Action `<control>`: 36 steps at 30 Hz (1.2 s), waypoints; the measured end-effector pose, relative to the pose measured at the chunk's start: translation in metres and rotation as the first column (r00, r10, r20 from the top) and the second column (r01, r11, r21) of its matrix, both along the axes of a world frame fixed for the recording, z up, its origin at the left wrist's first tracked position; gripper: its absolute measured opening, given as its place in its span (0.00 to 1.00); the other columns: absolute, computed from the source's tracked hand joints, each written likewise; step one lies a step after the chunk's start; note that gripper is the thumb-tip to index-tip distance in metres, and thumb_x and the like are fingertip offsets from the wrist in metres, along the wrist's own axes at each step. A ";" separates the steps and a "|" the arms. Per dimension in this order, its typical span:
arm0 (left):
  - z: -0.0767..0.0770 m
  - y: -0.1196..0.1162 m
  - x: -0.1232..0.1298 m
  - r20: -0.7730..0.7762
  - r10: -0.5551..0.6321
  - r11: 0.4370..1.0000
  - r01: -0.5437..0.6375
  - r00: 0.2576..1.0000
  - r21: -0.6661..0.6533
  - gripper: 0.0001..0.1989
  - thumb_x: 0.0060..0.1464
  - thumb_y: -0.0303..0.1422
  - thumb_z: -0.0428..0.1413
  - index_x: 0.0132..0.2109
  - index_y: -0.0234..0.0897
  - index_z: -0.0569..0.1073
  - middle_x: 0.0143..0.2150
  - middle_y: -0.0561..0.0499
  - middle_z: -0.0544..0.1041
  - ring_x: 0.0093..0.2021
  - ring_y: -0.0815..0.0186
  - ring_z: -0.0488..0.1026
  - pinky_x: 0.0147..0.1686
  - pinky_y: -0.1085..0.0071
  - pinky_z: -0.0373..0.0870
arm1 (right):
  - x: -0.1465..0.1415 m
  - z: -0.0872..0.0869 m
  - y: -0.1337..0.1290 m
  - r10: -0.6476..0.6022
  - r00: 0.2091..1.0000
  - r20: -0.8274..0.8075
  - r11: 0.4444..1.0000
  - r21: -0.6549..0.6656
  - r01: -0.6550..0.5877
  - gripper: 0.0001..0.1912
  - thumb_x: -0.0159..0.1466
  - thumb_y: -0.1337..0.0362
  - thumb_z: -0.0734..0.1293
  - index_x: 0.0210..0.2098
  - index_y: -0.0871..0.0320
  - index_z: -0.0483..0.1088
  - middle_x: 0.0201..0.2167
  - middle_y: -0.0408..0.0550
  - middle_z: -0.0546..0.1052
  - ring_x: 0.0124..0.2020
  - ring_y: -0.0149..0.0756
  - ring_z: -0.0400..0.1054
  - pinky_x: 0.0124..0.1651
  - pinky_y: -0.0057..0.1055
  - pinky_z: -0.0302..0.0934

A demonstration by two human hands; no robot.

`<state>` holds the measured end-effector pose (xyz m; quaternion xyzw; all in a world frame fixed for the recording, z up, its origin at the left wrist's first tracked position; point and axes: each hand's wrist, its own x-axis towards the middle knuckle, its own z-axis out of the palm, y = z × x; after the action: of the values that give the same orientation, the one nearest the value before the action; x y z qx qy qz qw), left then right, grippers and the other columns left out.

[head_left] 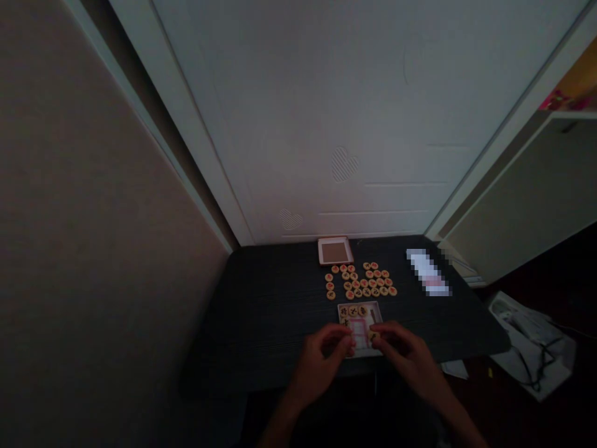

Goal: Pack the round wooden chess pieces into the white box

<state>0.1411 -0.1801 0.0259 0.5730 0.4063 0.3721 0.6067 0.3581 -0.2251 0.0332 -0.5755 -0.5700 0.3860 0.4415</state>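
Near tray (368, 353): three discs (353, 310) along far edge, another at left; far tray (351, 250): brown base; loose discs (364, 283) between them; right hand (402, 343) pinching one disc (374, 335) over near tray; left hand (323, 350) curled at its left, can't tell if gripping.

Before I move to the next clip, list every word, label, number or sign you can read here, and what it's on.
No text can be quoted with certainty.
Round pieces on the table: red or dark characters, too small and blurred.
Pieces in the near tray: dark characters, unreadable.
Piece at the right hand's fingertips: dark mark, unreadable.
Bright rectangle: pixelated, unreadable.
White panel: heart shapes, no lettering seen.
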 end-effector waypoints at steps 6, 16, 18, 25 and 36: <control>-0.001 -0.001 -0.002 -0.048 0.016 1.000 -0.015 0.999 0.024 0.11 0.63 0.40 0.59 0.44 0.38 0.80 0.37 0.49 0.84 0.36 0.62 0.80 0.42 0.69 0.75 | 0.001 -0.005 0.003 0.007 1.000 -0.017 0.999 -0.052 -0.008 0.17 0.66 0.48 0.69 0.46 0.52 0.79 0.43 0.49 0.81 0.45 0.42 0.77 0.49 0.35 0.72; -0.003 0.011 0.000 -0.080 0.085 0.996 -0.082 0.993 0.048 0.14 0.62 0.44 0.59 0.41 0.37 0.81 0.34 0.48 0.84 0.33 0.63 0.79 0.38 0.70 0.76 | 0.015 -0.013 0.011 -0.036 0.999 0.002 0.994 -0.098 0.036 0.17 0.66 0.48 0.69 0.46 0.52 0.79 0.43 0.48 0.82 0.43 0.41 0.77 0.45 0.33 0.73; -0.003 0.013 0.002 -0.085 0.083 0.996 -0.080 0.993 0.043 0.14 0.62 0.44 0.59 0.40 0.38 0.80 0.34 0.48 0.83 0.31 0.63 0.79 0.37 0.70 0.76 | 0.020 -0.014 0.013 -0.053 0.999 -0.002 0.992 -0.118 0.053 0.18 0.66 0.47 0.69 0.47 0.52 0.79 0.43 0.48 0.82 0.43 0.41 0.77 0.44 0.33 0.74; -0.002 0.015 0.015 -0.177 0.039 0.998 -0.030 0.984 0.052 0.13 0.61 0.43 0.59 0.41 0.39 0.82 0.33 0.48 0.83 0.32 0.62 0.78 0.36 0.70 0.75 | 0.016 -0.011 0.033 0.011 0.998 -0.068 0.995 -0.099 -0.018 0.17 0.67 0.48 0.68 0.46 0.51 0.80 0.43 0.49 0.81 0.46 0.43 0.77 0.46 0.34 0.74; -0.004 0.013 0.036 -0.228 0.144 0.987 -0.125 0.963 0.098 0.10 0.60 0.42 0.62 0.39 0.40 0.76 0.31 0.51 0.80 0.30 0.65 0.76 0.31 0.73 0.71 | -0.004 -0.011 0.036 0.096 0.993 -0.068 0.993 0.077 -0.091 0.15 0.70 0.52 0.66 0.51 0.47 0.79 0.48 0.51 0.81 0.51 0.43 0.76 0.53 0.37 0.73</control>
<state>0.1774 -0.1671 0.0215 0.6086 0.4971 0.3590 0.5035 0.3540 -0.1889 0.0219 -0.5173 -0.5940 0.4054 0.4640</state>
